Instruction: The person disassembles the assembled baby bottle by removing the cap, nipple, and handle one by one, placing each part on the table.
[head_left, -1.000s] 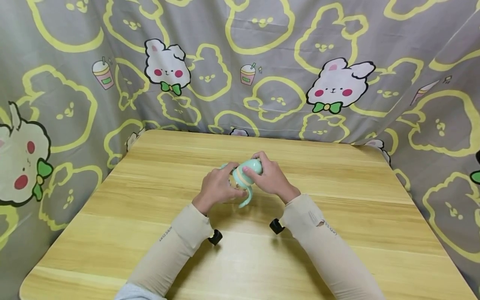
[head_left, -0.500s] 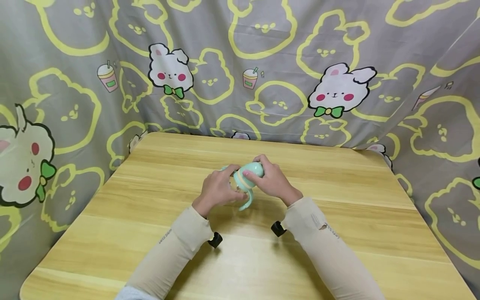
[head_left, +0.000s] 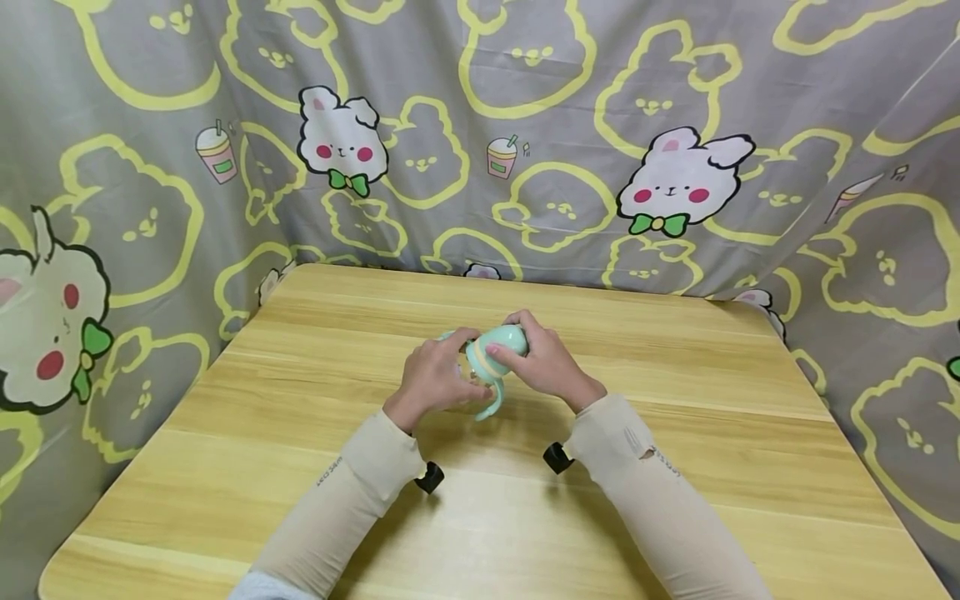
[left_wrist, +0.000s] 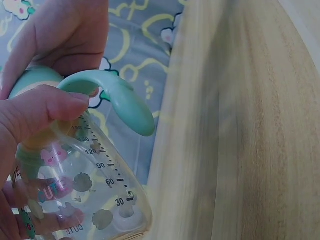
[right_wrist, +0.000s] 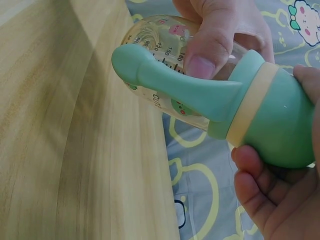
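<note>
Both hands hold a baby bottle with a clear, printed body point(left_wrist: 107, 187), a mint-green domed cap point(right_wrist: 287, 122), a cream ring point(right_wrist: 252, 102) and curved mint handles point(right_wrist: 175, 90). The left hand point(head_left: 437, 375) grips the clear body, its thumb close to the collar in the left wrist view. Around the domed cap curl the fingers and thumb of the right hand point(head_left: 546, 358). The bottle is tilted above the table, cap toward the right. Measuring marks run down the body, which looks to have no liquid in it. The left palm hides part of the body in the head view.
The wooden table point(head_left: 300, 467) lies under both forearms. A grey curtain point(head_left: 442, 67) with rabbit drawings surrounds its back and sides. A black wrist camera point(head_left: 430, 478) hangs by the left sleeve, another black camera point(head_left: 557, 457) by the right.
The head view has tilted slightly, so the scene sits a little lower. Both hands keep their hold on the bottle, with hardly any visible movement.
</note>
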